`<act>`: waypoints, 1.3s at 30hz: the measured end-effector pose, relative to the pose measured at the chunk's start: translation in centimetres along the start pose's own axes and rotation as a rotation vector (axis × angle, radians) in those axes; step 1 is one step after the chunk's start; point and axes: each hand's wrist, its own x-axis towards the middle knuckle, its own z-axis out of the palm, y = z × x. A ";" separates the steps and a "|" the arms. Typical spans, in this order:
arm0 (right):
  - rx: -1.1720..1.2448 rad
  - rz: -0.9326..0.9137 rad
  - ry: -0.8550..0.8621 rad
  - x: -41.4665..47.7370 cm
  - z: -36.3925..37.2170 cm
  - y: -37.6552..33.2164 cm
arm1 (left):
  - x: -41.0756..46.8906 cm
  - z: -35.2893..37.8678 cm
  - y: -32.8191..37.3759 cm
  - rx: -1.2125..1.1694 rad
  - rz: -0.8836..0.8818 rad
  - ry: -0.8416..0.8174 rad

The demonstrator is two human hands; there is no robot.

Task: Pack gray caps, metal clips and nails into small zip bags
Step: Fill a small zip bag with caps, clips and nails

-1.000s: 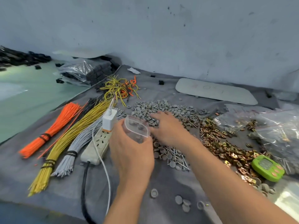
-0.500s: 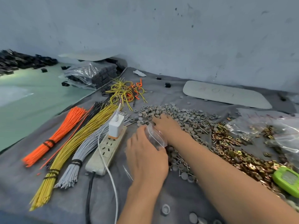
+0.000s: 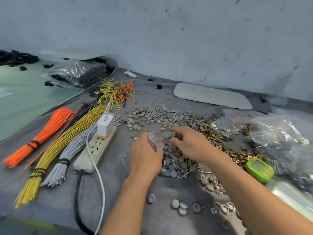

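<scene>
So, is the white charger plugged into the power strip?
Plugged in: the white charger stands upright in the power strip.

Soft, even, cool light falls across the scene, with only faint shadows under the hands point(image 3: 169, 150). Glare glints off the plastic bags point(image 3: 279, 141) at right and the green surface point(image 3: 20, 102) at left. The wide lens bends the edges; the fingertips are motion-blurred, and the near corners are soft.

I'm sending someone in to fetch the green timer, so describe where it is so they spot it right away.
Start at the clear bags on the table's right side. Just in front of them, at the near end of the brass clips, lies the timer. It is the only bright green thing there, rounded, with a small screen and pink buttons.
</scene>
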 end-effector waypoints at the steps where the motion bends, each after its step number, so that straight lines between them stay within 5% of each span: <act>1: 0.057 0.023 0.029 -0.8 -0.2 0.5 | -0.1 0.2 0.2 -0.006 0.010 -0.019; 10: 0.216 0.201 0.215 -8.5 1.6 2.3 | -0.7 -1.2 2.5 -0.229 -0.043 0.014; 16: 0.066 0.076 0.125 -8.1 1.7 2.0 | -2.4 -2.0 2.1 0.063 0.156 0.055; 25: 0.338 0.210 0.255 -7.4 1.7 4.1 | -3.6 -0.8 2.0 0.116 0.188 -0.409; 39: 0.447 0.270 0.385 -9.8 0.7 5.2 | -4.1 0.3 3.3 0.017 0.408 -0.157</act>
